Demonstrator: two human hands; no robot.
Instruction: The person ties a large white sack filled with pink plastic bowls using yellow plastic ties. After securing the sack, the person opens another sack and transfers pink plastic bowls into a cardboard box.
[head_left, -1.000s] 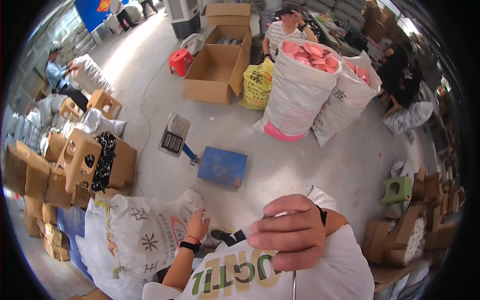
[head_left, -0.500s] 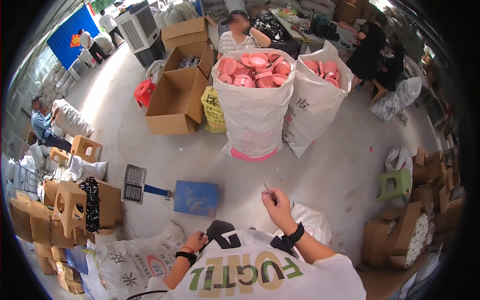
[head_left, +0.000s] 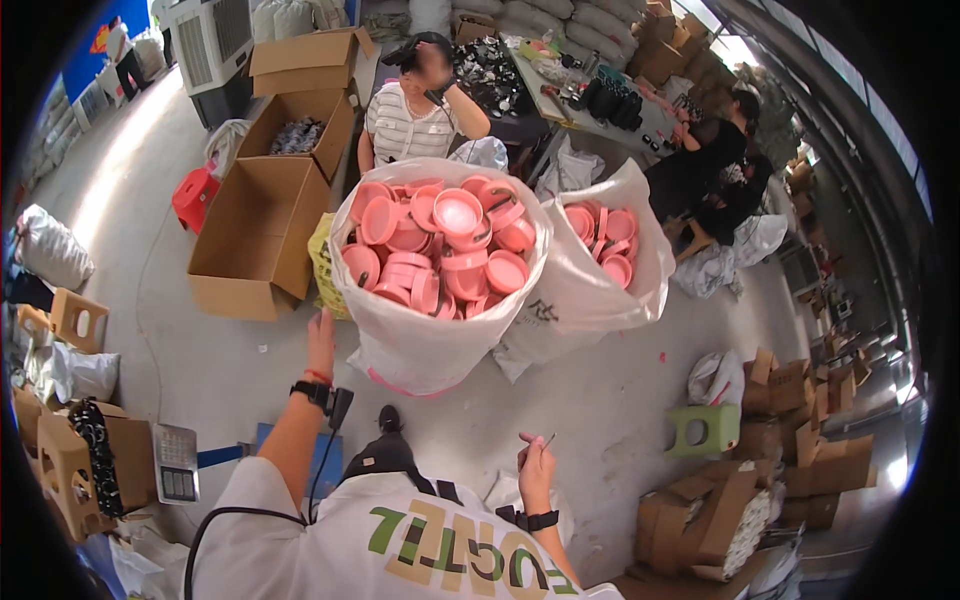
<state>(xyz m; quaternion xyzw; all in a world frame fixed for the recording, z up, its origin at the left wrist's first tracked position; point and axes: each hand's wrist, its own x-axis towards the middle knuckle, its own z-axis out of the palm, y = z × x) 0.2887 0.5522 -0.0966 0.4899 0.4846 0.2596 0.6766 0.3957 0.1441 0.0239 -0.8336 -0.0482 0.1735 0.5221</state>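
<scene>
A large white woven sack (head_left: 430,345), filled with pink round plastic lids (head_left: 458,212), stands in front of me. My left hand (head_left: 320,345) reaches toward its near left side with the fingers stretched out. It holds nothing, and I cannot tell whether it touches the sack. Low on the right, my right hand (head_left: 536,470) is closed on a thin, needle-like piece (head_left: 549,439) whose tip sticks up past the fingers. A second white sack (head_left: 590,300) of similar pink lids leans beside the first.
Open cardboard boxes (head_left: 250,240) and a red stool (head_left: 194,198) stand at left. A platform scale (head_left: 176,462) is behind my left arm. A green stool (head_left: 703,430) and stacked cartons (head_left: 700,515) are at right. Beyond the sack, a person (head_left: 415,115) sits by a table.
I have come closer to the sacks. My left hand has gone from my side out toward the big sack. My right hand still holds the thin piece, now lower.
</scene>
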